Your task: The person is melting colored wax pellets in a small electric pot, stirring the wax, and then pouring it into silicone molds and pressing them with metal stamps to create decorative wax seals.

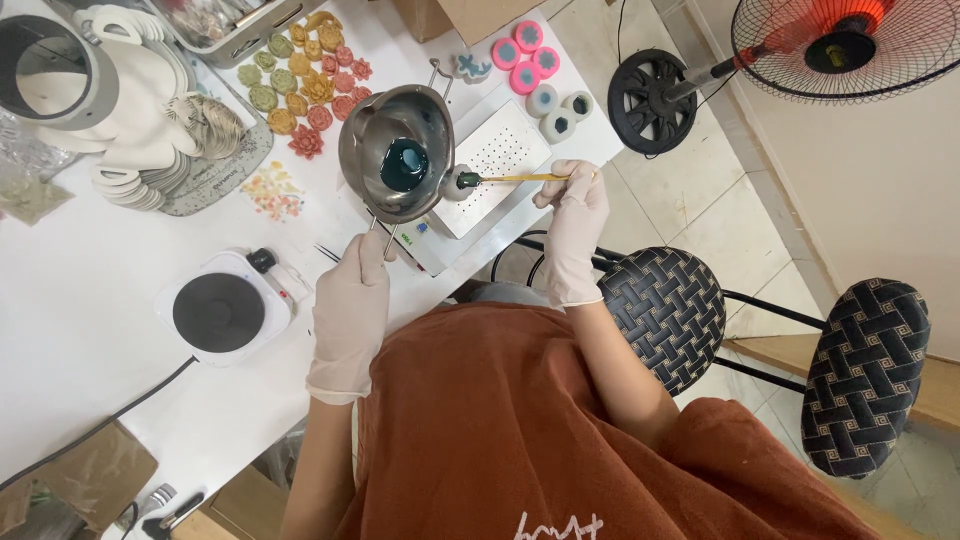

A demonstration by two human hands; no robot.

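Rust-brown apron (520,430) fills the foreground. Both gloved hands are up over the white worktop (80,310): the left hand (352,290) is clamped on the handle of a steel pouring pot (395,150) with teal liquid, and the right hand (572,215) pinches a wooden stick (515,178), its dark tip seemingly touching a small mould on the white perforated box (495,165). A hotplate (220,312) sits left.

The fan (845,45) is cut off by the top edge.

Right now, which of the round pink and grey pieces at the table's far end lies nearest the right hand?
The grey-white round piece with a dark centre, lowest of the cluster beside the white perforated plate, lies nearest the right hand; the pink ones sit farther back.
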